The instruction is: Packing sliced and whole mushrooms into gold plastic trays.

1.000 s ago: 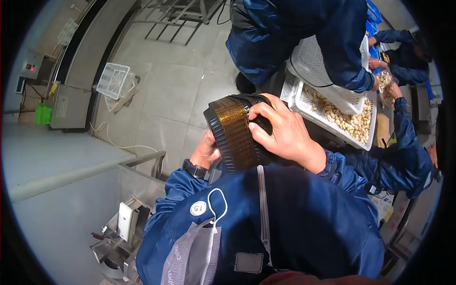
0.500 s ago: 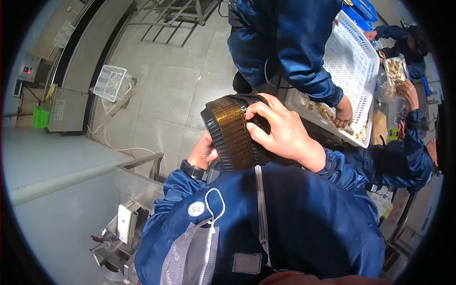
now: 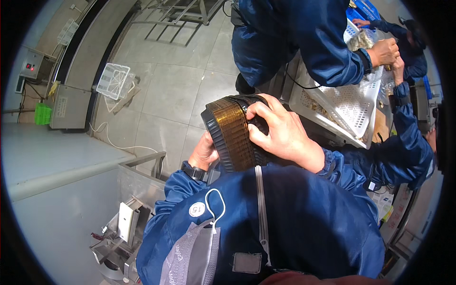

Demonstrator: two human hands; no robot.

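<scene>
Co-worker in blue workwear (image 3: pixel 287 38): ahead of fingers (image 3: pixel 259 110), bent arm reaching rightward. White perforated crate (image 3: pixel 356 111): right of fingers and farther off, tilted. Stack of nested ribbed plastic trays (image 3: pixel 232 135), black with gold: between two hands, tilted. Right hand (image 3: pixel 289 137): index finger and thumb bent, small gap between, tips against stack's right side. Left hand (image 3: pixel 205 151): thumb against stack's left side, other fingers hidden; their spread cannot be told. Dark wristwatch (image 3: pixel 196 173): just below left fingers.

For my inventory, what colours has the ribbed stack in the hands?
The ribbed stack is black and gold; best: head view.
</scene>
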